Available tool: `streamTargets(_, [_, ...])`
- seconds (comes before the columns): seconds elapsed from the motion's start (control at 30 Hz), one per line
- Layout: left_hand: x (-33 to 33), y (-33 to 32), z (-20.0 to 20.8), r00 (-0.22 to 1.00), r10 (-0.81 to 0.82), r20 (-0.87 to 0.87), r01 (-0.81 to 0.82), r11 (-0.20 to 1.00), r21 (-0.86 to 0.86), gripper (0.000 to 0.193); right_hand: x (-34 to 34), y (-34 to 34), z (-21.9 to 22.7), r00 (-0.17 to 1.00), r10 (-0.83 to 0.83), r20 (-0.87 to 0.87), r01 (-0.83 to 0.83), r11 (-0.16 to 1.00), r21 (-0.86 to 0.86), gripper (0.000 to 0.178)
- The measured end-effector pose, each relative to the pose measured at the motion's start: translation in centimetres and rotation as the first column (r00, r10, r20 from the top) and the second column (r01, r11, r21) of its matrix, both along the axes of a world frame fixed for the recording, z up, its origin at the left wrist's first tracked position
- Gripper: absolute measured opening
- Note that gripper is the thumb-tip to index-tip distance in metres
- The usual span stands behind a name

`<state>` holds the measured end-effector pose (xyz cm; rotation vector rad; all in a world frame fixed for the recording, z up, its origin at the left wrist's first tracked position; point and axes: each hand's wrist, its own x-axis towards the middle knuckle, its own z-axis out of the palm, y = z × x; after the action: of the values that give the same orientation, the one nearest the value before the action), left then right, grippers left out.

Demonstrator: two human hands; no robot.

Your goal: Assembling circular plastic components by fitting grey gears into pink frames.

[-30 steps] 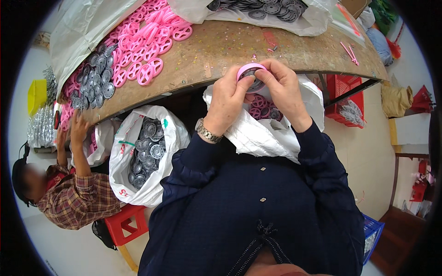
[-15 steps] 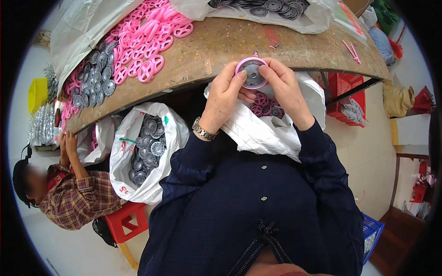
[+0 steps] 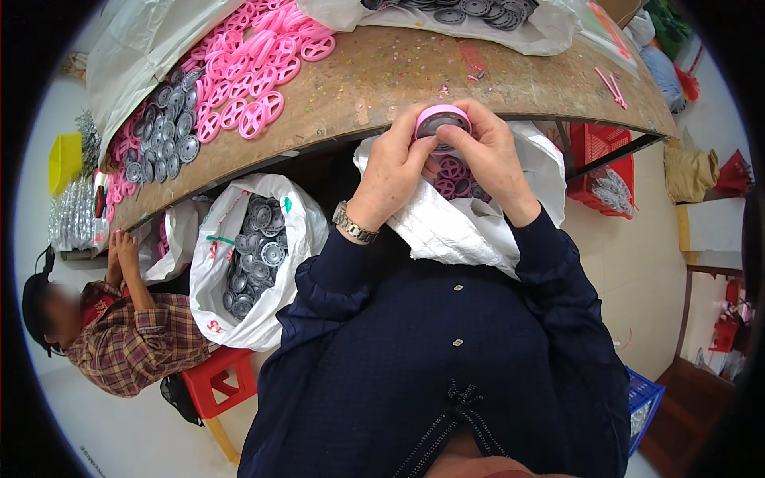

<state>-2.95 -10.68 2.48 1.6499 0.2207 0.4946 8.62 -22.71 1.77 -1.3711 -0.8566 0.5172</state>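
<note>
Between both hands, just off the table's near edge, I hold a toy wheel: a pink ring with a grey hub disc set inside it. My left hand grips its left side, thumb on the grey face. My right hand grips the right side, its thumb pressed on the disc. The fingers behind the wheel are mostly hidden. Below the hands an open white sack holds pink spoked wheels, some with grey discs. On the table's left lie piles of pink wheels and grey discs.
Another white sack full of grey discs stands to my left. Beyond it a person in a plaid shirt sits by a red stool. Under the table's right end are red crates. More dark discs lie at the far side.
The wheel has tilted, its pink rim now facing me more at the top. My right thumb has shifted lower and left over the disc, closer to the left thumb.
</note>
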Motion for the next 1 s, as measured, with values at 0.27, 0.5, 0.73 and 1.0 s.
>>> streamTargets(0.27, [-0.3, 0.4, -0.2, 0.995, 0.035, -0.096, -0.021, 0.990, 0.142, 0.038, 0.6, 0.0, 0.1, 0.984, 0.131, -0.120, -0.129, 0.991, 0.026, 0.014])
streamTargets(0.5, [-1.9, 6.1, -0.6, 0.928, 0.309, 0.209, -0.370, 0.693, 0.618, 0.042, 3.4, -2.4, -0.5, 0.940, 0.108, 0.322, 0.008, 0.941, -0.339, 0.016])
streamTargets(0.73, [-6.5, 16.4, -2.2, 0.571, 0.727, 0.380, -0.544, -0.011, 0.839, 0.070, 5.3, -6.4, -3.5, 0.685, 0.345, 0.642, 0.097, 0.829, -0.550, 0.028])
streamTargets(1.0, [-6.8, 19.5, -3.8, 0.515, 0.815, 0.266, -0.492, 0.027, 0.870, 0.076, 4.4, -5.6, -2.5, 0.730, 0.354, 0.585, 0.050, 0.825, -0.562, 0.029])
